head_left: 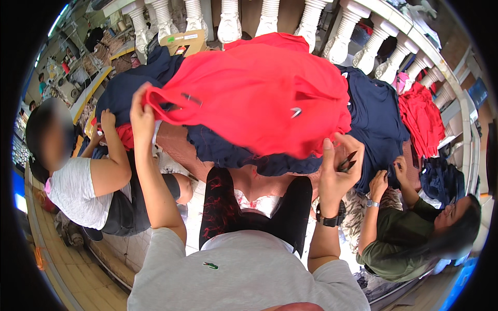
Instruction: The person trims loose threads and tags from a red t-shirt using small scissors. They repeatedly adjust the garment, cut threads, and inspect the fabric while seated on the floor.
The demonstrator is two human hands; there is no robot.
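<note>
A red shirt (249,98) is spread in the air in front of me, partly blurred, above a pile of dark navy garments (223,147). My left hand (141,116) is closed on its left end, beside an opening in the cloth. At the lower right edge of the shirt is my right hand (332,179), fingers curled round small dark thread snips (347,163) whose points stick out past the palm. The thumb and a finger of that hand meet the red hem; how firmly they grip it is hard to see.
Co-workers sit close on the left (85,181) and right (410,233), both handling cloth. A white balustrade (231,23) runs behind the pile. A cardboard box (184,41) stands at the back; more red garments (423,116) hang over the right side.
</note>
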